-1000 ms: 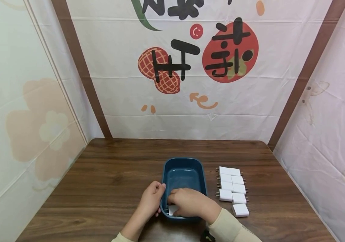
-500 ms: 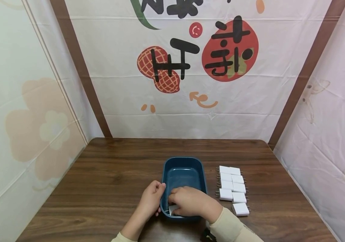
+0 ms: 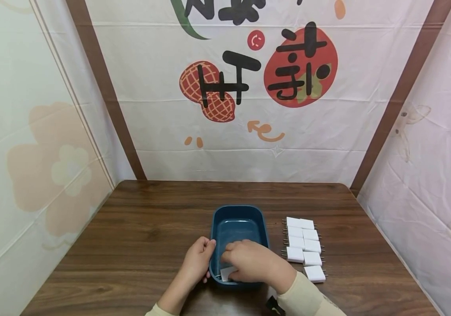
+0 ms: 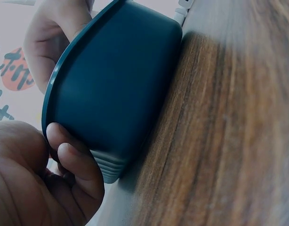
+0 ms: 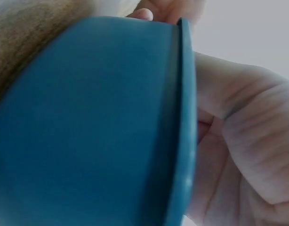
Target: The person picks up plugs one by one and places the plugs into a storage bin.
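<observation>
A dark blue rectangular bin (image 3: pixel 240 229) stands on the table. My left hand (image 3: pixel 197 260) grips its near left rim; the left wrist view shows curled fingertips (image 4: pixel 71 149) against the outer wall. Inside the near end of the bin, my right hand (image 3: pixel 254 263) pinches a white charger plug (image 3: pixel 227 273), whose prongs point left. Part of that plug is covered by the fingers. In the right wrist view the bin wall (image 5: pixel 88 122) hides the fingertips and the plug.
Right of the bin, several white charger plugs (image 3: pixel 303 239) lie in two columns, prongs outward. One nearer plug (image 3: pixel 314 274) sits slightly apart. A small black object (image 3: pixel 274 305) shows by the right sleeve. A printed curtain (image 3: pixel 249 162) hangs behind the brown wooden table (image 3: pixel 162 210).
My right hand has shifted slightly away from me inside the bin, and more of the white charger plug shows, now tilted. The left hand stays at the rim.
</observation>
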### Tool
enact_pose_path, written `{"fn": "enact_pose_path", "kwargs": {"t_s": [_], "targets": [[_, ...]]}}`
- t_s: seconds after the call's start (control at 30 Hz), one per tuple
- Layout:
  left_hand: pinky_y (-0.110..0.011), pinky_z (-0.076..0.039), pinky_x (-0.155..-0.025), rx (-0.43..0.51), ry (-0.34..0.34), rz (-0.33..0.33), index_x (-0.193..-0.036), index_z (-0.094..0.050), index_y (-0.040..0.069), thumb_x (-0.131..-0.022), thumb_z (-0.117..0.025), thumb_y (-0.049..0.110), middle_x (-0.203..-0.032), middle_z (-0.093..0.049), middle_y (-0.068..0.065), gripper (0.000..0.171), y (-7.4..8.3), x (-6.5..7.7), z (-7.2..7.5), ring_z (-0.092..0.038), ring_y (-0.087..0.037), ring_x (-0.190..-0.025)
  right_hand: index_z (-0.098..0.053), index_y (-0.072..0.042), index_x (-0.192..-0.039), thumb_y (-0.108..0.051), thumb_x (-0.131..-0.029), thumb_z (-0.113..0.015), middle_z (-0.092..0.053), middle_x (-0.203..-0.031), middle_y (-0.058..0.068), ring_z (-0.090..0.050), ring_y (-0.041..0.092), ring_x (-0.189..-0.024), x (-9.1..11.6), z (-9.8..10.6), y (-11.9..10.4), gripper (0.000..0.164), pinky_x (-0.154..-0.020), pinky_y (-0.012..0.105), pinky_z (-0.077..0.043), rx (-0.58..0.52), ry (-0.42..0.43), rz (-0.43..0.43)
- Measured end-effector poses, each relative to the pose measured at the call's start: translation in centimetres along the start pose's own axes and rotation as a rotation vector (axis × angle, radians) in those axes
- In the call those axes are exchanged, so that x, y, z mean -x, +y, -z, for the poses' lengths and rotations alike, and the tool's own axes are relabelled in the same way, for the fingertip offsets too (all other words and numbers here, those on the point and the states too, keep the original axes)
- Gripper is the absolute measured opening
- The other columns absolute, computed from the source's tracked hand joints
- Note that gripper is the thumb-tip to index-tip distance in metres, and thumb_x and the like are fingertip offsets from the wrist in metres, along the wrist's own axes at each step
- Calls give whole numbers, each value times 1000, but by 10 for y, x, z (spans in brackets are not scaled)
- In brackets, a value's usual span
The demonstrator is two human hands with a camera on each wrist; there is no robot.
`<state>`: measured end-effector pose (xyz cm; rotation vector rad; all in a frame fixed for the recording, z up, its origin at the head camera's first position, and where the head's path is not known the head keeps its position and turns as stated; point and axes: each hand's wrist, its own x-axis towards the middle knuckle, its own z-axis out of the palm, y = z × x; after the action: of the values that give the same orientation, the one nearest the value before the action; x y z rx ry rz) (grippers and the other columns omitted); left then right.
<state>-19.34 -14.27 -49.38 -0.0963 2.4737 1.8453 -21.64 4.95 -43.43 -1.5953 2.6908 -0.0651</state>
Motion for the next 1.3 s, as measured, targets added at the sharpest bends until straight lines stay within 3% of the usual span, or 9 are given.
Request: {"fn": "enact_pose_path", "kwargs": {"t_s": [0.33, 0.83, 1.3], "targets": [[-26, -41, -31, 3, 0, -5, -101, -53, 0, -109, -49, 32, -53, -49, -3, 33, -1, -1, -2, -47, -11, -35, -74, -23, -119, -36, -88, -82, -69, -112, -11, -65, 5, -102, 11, 15, 6, 35, -92, 31, -57, -22, -20, -94], [-28, -42, -30, -17, 21, 10, -99, -54, 3, -109, -49, 32, -52, -48, -3, 32, -2, -3, -3, -47, -12, -35, -75, -16, -114, -36, -83, -86, -69, -105, -3, -66, 11, -89, 34, 36, 27, 39, -78, 31, -59, 13, 52, -232], [-27, -43, -31, -40, 15, 16, -101, -55, 2, -110, -48, 32, -53, -48, -3, 32, -2, -4, -3, -46, -12, -34, -76, -13, -110, -25, -80, -89, -66, -98, -2, -67, 15, -86, 54, 44, 48, 35, -78, 35, -58, -42, 32, -457]]}}
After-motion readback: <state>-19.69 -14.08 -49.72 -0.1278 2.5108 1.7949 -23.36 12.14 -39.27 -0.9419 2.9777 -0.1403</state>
